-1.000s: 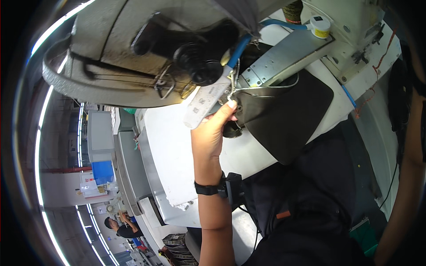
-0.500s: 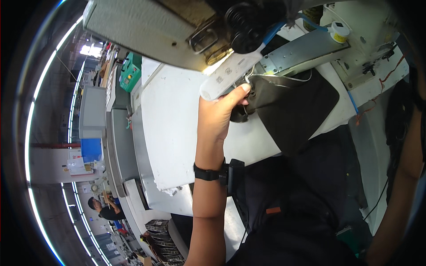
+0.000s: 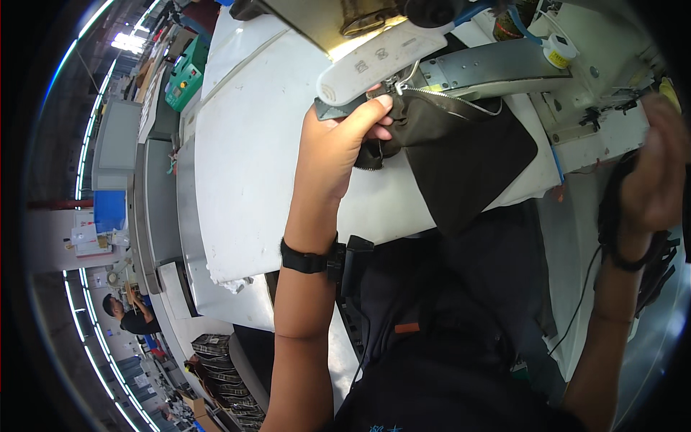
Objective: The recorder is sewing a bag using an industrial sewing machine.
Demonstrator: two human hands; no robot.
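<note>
My left hand (image 3: pixel 344 137) is closed on the bunched end of a dark olive fabric piece (image 3: pixel 464 162), its thumb pressed on top near the sewing machine's working point. A silver-toothed zipper (image 3: pixel 461 104) runs along the fabric's upper edge, and more teeth show below my fingers. The fabric hangs over the white tabletop's front edge. Above my hand sits a rounded pale plastic cover (image 3: pixel 381 61) under the sewing machine (image 3: pixel 309 21). My right hand (image 3: pixel 653 169) is raised at the far right, away from the fabric; it is blurred, with its fingers stretched upward and nothing visible in them.
The white tabletop (image 3: pixel 252 158) spreads to the left. A metal machine arm (image 3: pixel 497 72) and a small white round container with a yellow label (image 3: pixel 559 52) are at the upper right. A green box (image 3: pixel 186 78) stands far left, and another person (image 3: pixel 133 315) works beyond.
My right hand has come up into view at the right. The view has shifted, so the table and machine sit differently; my left hand still grips the fabric near the machine.
</note>
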